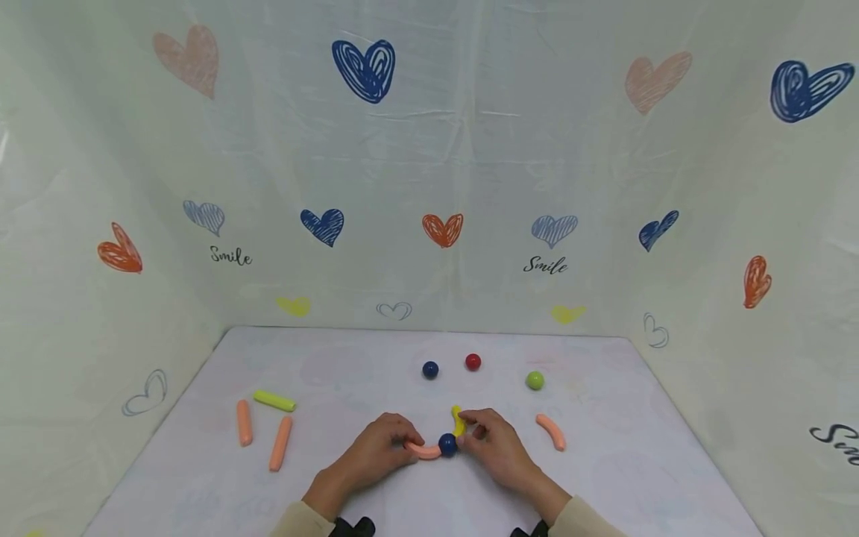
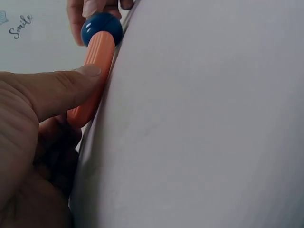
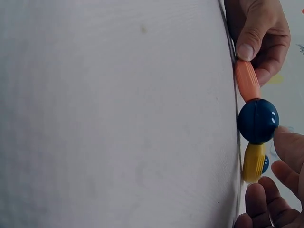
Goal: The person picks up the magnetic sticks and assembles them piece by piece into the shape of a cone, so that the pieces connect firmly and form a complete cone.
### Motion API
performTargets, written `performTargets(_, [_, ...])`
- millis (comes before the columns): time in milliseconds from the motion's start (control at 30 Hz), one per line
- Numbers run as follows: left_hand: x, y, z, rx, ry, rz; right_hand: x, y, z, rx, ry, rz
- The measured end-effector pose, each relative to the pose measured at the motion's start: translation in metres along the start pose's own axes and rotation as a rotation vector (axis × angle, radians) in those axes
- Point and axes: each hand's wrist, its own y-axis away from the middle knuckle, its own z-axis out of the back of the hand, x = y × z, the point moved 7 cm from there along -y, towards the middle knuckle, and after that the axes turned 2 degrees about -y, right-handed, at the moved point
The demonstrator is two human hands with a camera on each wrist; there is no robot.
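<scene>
My left hand (image 1: 382, 447) pinches a curved orange magnetic stick (image 2: 99, 54) between thumb and fingers, near its outer end. The stick's other end meets a glossy dark blue ball (image 3: 256, 121), which sits low at the table surface. From the ball's far side a curved yellow stick (image 1: 458, 419) points away from me. My right hand (image 1: 496, 446) has its fingertips at the yellow stick, with the thumb right by the blue ball. In the right wrist view the orange stick, ball and yellow stick (image 3: 254, 164) form one joined chain.
Farther back on the white table (image 1: 376, 358) lie another blue ball (image 1: 430, 370), a red ball (image 1: 473, 362) and a green ball (image 1: 535, 380). A curved orange stick (image 1: 552, 432) lies right. Left are a lime stick (image 1: 274, 400) and two straight orange sticks (image 1: 280, 444).
</scene>
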Motion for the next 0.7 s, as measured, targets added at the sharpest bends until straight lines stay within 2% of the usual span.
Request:
performTargets(233, [-0.009, -0.002, -0.009, -0.046, -0.004, -0.037, 0.003, 0.005, 0.000, 0.010, -0.037, 0.015])
performTargets(400, [-0.023, -0.002, -0.014, -0.091, -0.010, -0.093, 0.004, 0.004, 0.001, -0.007, -0.023, 0.043])
performTargets(567, [-0.032, -0.002, -0.018, -0.094, 0.008, -0.098, 0.001, 0.003, 0.003, -0.032, -0.006, 0.054])
performTargets(700, [-0.032, -0.001, -0.020, -0.086, -0.003, -0.093, -0.002, 0.002, 0.002, -0.032, -0.014, 0.045])
